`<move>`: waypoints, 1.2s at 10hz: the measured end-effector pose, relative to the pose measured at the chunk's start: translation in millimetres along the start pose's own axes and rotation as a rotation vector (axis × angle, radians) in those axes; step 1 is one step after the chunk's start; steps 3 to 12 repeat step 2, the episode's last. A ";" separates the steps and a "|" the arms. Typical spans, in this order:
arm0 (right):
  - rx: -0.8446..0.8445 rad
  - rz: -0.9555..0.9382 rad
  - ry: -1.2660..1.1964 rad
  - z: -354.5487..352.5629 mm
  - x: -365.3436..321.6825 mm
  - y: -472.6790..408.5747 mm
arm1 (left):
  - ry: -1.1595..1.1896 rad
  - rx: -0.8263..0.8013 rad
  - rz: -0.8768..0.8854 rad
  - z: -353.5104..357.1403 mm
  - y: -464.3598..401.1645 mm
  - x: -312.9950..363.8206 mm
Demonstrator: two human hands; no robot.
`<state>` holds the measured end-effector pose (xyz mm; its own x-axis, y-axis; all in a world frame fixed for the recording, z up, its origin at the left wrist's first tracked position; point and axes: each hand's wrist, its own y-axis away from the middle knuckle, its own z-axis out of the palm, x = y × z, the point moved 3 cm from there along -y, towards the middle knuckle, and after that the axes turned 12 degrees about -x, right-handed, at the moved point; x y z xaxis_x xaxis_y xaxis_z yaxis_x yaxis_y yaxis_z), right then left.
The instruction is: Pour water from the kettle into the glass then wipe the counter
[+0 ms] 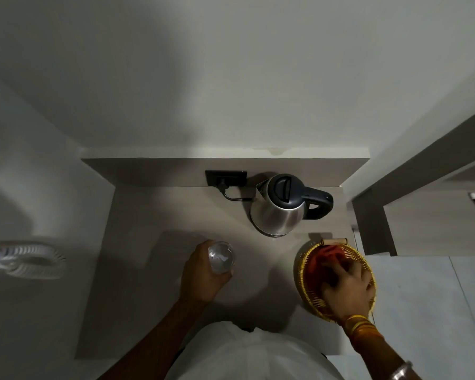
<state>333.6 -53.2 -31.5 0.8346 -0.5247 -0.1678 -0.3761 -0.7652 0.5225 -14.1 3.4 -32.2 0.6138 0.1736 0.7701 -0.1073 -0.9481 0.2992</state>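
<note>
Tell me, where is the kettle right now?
In the head view, the kettle stands at the counter's back right, beside the wall socket, beyond the glass and basket.

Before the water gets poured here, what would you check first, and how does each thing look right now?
1. Clear drinking glass held by left hand: ok.
2. Glass empty: cannot tell.
3. Stainless steel kettle with black lid and handle upright on the beige counter: ok.
4. Kettle lid closed: ok.
5. Right hand free for the kettle: not ok, it rests on the red cloth in the golden wire basket.
6. Water in kettle: cannot tell.
</note>
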 end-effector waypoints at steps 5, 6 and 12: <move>0.075 -0.196 0.112 -1.3 -43.3 13.8 | -0.027 -0.023 -0.003 3.2 -2.0 -1.8; 0.075 -0.196 0.112 -1.3 -43.3 13.8 | -0.027 -0.023 -0.003 3.2 -2.0 -1.8; 0.075 -0.196 0.112 -1.3 -43.3 13.8 | -0.027 -0.023 -0.003 3.2 -2.0 -1.8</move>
